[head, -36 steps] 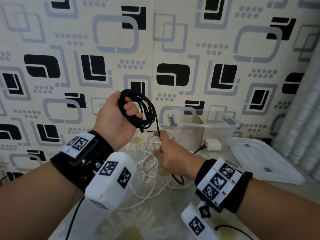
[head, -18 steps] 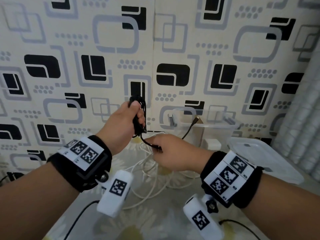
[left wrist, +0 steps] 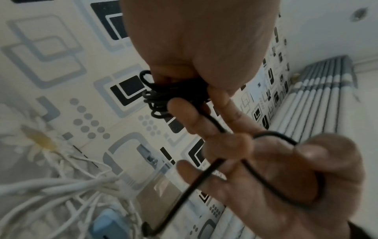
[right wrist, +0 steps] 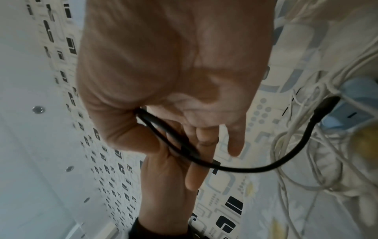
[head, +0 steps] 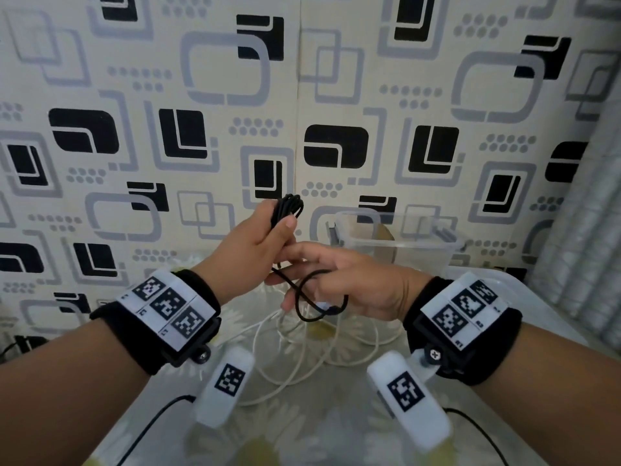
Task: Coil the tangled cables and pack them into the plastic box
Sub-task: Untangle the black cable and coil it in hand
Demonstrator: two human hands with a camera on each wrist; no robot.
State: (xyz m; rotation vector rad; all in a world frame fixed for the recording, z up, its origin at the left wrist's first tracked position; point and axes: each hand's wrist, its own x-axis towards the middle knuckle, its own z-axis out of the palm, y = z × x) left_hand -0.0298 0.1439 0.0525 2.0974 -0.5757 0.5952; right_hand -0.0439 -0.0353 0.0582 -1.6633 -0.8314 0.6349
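Observation:
My left hand grips a bunched coil of black cable in its fist, raised in front of the wall. In the left wrist view the coil sticks out under the curled fingers. My right hand reaches in just below it, fingers stretched toward the left hand. The cable's free end loops around that hand and is pinched at the thumb. Its plug dangles free. The clear plastic box stands open behind the right hand, against the wall.
A tangle of white cables lies on the flowered tabletop under both hands, with a pale blue charger among them. The box's lid lies to the right, mostly hidden by my right wrist. A curtain hangs at far right.
The wide black coil has been squeezed into a tight bunch in the left fist. The right hand has risen to the left hand, and the short free end now loops round it.

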